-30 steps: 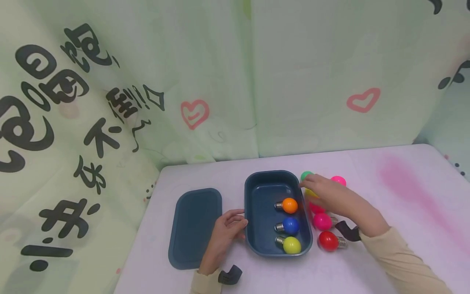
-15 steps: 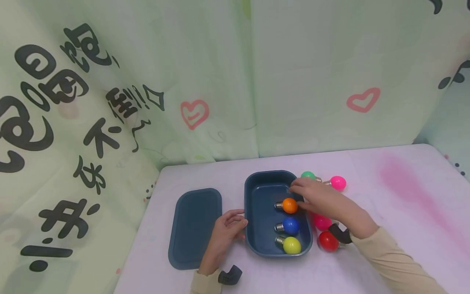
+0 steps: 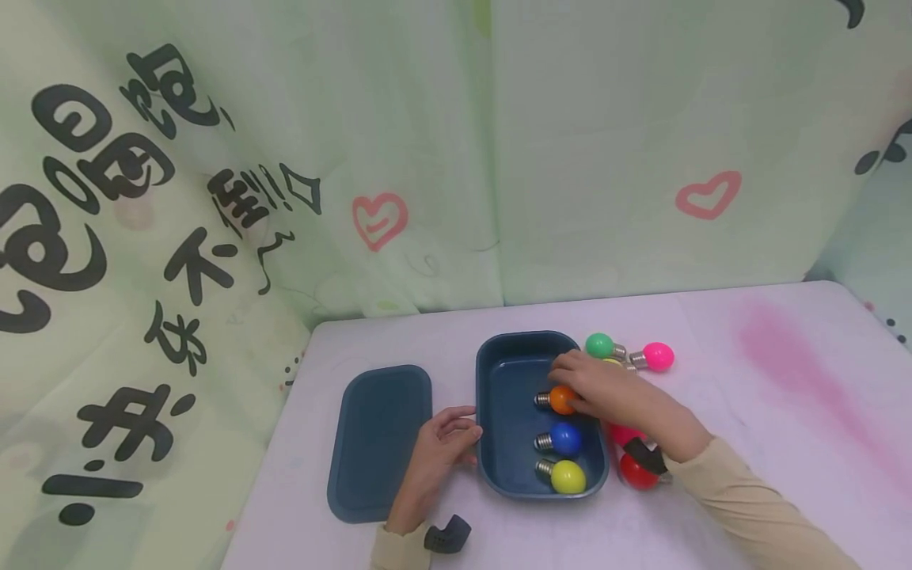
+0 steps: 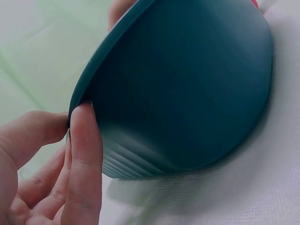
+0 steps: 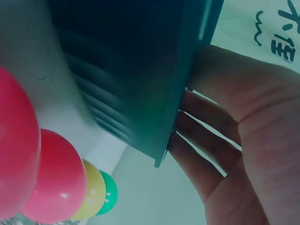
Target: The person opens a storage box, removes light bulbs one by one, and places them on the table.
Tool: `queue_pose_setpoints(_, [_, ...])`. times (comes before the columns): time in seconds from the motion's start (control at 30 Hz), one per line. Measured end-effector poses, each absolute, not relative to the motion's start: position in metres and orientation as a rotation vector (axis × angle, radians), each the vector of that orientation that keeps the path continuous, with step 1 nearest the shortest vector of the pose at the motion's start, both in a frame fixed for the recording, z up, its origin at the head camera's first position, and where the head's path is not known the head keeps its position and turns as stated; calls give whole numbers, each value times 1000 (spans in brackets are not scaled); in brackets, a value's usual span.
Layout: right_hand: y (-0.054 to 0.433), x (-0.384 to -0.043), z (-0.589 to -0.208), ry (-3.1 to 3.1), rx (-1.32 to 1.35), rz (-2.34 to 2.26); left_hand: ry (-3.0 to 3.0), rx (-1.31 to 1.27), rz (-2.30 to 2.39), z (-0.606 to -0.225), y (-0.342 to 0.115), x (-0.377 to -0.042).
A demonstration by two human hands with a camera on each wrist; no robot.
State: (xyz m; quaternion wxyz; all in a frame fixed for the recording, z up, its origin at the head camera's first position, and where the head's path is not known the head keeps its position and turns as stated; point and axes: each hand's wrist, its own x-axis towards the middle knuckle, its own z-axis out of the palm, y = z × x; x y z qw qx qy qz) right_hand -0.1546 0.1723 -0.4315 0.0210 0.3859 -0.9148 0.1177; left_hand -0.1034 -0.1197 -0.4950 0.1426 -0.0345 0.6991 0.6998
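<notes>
A dark blue rectangular plastic box (image 3: 484, 443) stands on the table, holding an orange light bulb (image 3: 561, 400), a blue bulb (image 3: 566, 438) and a yellow bulb (image 3: 568, 476). At its left rim my left hand (image 3: 440, 443) pinches the edge between thumb and finger, seen close in the left wrist view. My right hand (image 3: 606, 388) reaches over the right wall, its thumb beside the orange bulb and its fingers on the bulb's far side. In the right wrist view the fingers (image 5: 199, 159) stretch past the rim, and their tips are hidden behind the box wall.
A flat dark blue lid (image 3: 378, 443) lies left of the box. To the right lie a green bulb (image 3: 599, 346), a pink bulb (image 3: 657, 356) and several others in pink, red and yellow, partly under my right arm. A patterned curtain (image 3: 570, 158) hangs behind the table.
My right hand has moved left and down from the bulbs beside the box into the box, to the orange bulb. The left hand and the box have stayed put.
</notes>
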Motion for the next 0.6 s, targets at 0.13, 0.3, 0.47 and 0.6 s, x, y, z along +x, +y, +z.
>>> queue_pose_setpoints(0.13, [172, -156, -433, -2845, 1210, 371, 2018, -105, 2013, -496, -120, -103])
queue_pose_setpoints(0.3, [169, -159, -438, -2850, 1215, 356, 2021, -115, 2012, -496, -120, -104])
queue_pose_setpoints(0.47, [166, -161, -441, -2862, 1223, 346, 1999, -124, 2020, -496, -121, -104])
queue_pose_setpoints(0.6, [164, -162, -442, -2871, 1239, 338, 1990, -114, 2020, -495, -120, -104])
